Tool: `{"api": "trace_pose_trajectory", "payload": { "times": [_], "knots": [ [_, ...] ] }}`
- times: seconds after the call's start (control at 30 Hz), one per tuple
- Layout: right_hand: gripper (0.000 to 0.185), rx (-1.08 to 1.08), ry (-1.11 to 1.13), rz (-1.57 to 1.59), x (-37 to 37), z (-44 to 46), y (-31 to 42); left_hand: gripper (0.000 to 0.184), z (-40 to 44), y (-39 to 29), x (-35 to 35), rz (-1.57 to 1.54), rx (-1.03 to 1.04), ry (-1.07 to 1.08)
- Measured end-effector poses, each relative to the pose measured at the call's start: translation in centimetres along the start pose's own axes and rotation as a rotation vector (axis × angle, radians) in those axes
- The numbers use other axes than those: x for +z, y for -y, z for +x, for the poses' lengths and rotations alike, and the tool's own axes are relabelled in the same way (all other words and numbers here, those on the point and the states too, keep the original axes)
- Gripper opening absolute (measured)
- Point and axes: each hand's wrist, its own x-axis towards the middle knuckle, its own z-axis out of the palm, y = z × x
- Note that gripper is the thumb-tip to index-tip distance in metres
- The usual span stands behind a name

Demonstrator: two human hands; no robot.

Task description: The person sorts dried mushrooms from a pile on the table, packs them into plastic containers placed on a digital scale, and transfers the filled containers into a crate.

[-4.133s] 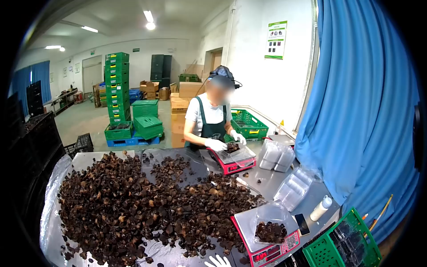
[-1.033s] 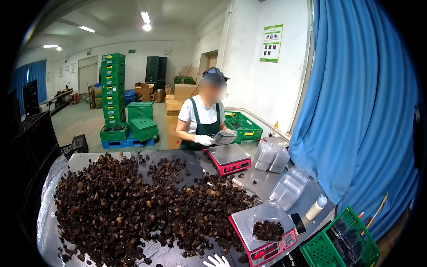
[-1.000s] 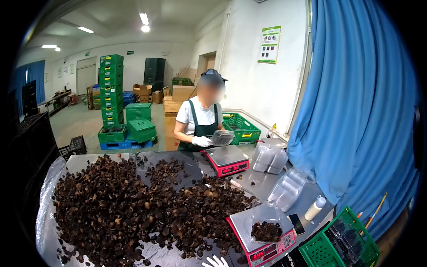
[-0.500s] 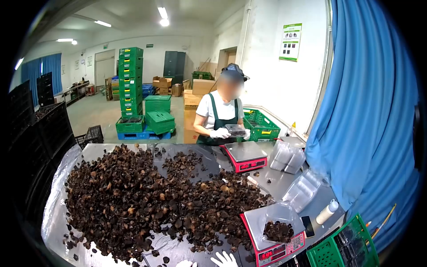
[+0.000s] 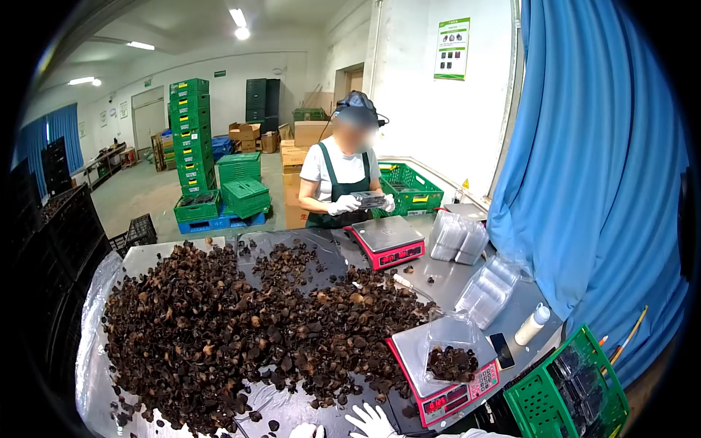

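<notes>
My right hand [image 5: 374,422], in a white glove, is at the bottom edge with its fingers spread over the table, left of the near scale. My left hand [image 5: 307,431], also gloved, only partly shows beside it; its finger pose is unclear. Above both hands lies a wide heap of dark brown, mushroom-like pieces [image 5: 219,328]. On the near red scale [image 5: 413,350] sits an open clear plastic box [image 5: 456,337] with some of these pieces in it. Neither hand touches the box.
Across the table, a co-worker [image 5: 343,175] holds a closed clear box [image 5: 370,199] behind another red scale [image 5: 387,237]. Stacked clear boxes [image 5: 485,292], a white bottle [image 5: 532,325] and a phone [image 5: 502,350] are at right. A green crate [image 5: 537,398] is at lower right.
My left hand has come into view at the bottom edge. My right hand shows more and remains spread. The co-worker's box has gone from the far scale into their hands. The view has shifted.
</notes>
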Motion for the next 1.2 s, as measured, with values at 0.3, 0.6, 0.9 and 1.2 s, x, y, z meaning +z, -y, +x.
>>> {"api": "trace_pose_trajectory", "payload": {
  "times": [0.3, 0.6, 0.9, 1.2],
  "knots": [
    [0.056, -0.013, 0.009, 0.007, 0.1, -0.1, -0.1, 0.029, -0.7, 0.8, 0.6, 0.027, -0.044, 0.031],
    [0.057, -0.008, -0.012, -0.022, 0.6, -0.2, -0.3, 0.031, -1.3, 1.2, 1.1, 0.043, -0.073, 0.047],
    [0.056, 0.010, 0.005, -0.025, 0.1, -0.1, 0.1, 0.035, -1.9, 1.9, 2.0, 0.085, -0.112, 0.081],
    [0.058, -0.031, -0.048, -0.146, 2.2, 0.3, -1.2, 0.040, -1.5, 2.3, 2.8, 0.139, -0.191, 0.243]
  ]
}}
